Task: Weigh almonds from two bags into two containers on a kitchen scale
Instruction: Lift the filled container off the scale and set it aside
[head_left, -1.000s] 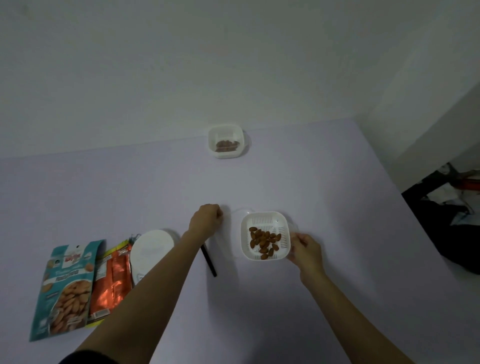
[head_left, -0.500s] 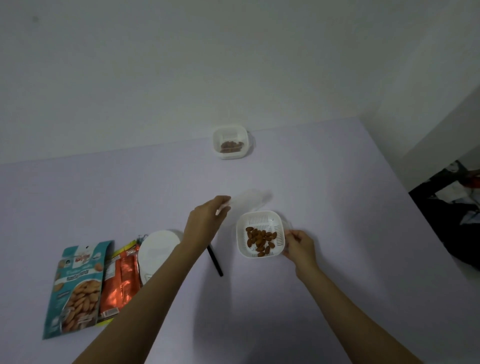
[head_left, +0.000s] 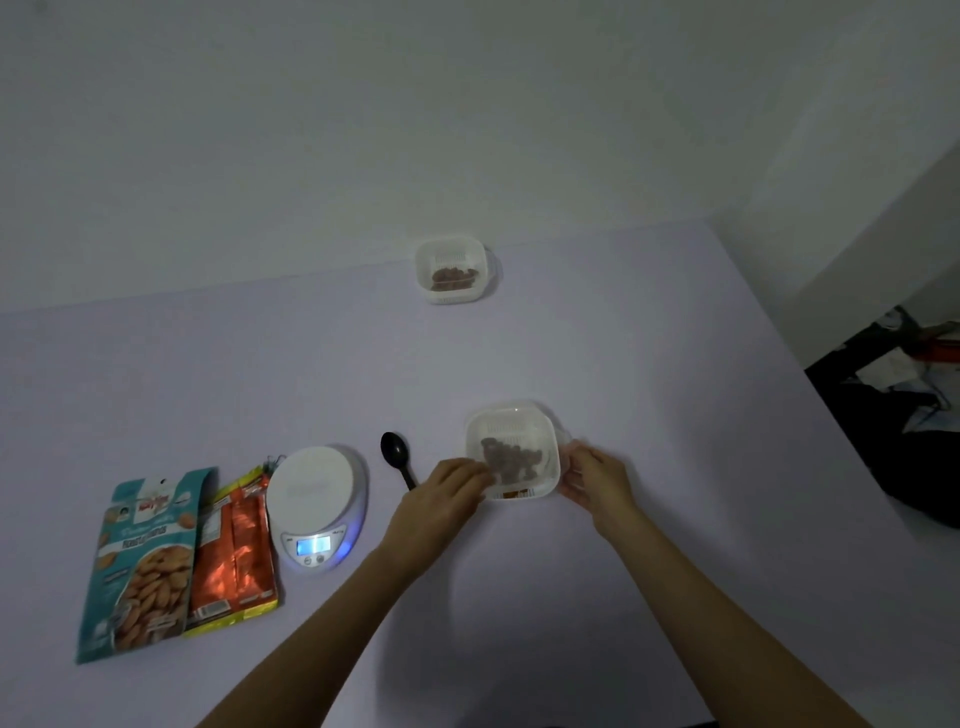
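At the near middle of the pale lilac bench (head_left: 649, 338), the white square plastic container (head_left: 540, 486) sits flat with a cloudy clear lid (head_left: 519, 418) laid over it, brown almonds (head_left: 506, 460) blurred underneath. It's square, so there's no long axis to speak of, and its mouth points straight up. It lies right between the two hands. The left hand (head_left: 441, 499) has its grip curled onto the lid's left edge, and the right hand (head_left: 597, 480) has its grip closed on the container's right rim. Both touch, neither nearer. I reckon the lid is about to be pressed home. To the left lie a black plastic spoon (head_left: 397, 457), the round white kitchen scale (head_left: 317, 499) with its display lit, an orange foil bag (head_left: 234, 545) and a teal almond bag (head_left: 145, 561). Well back stands a second white container (head_left: 453, 270).
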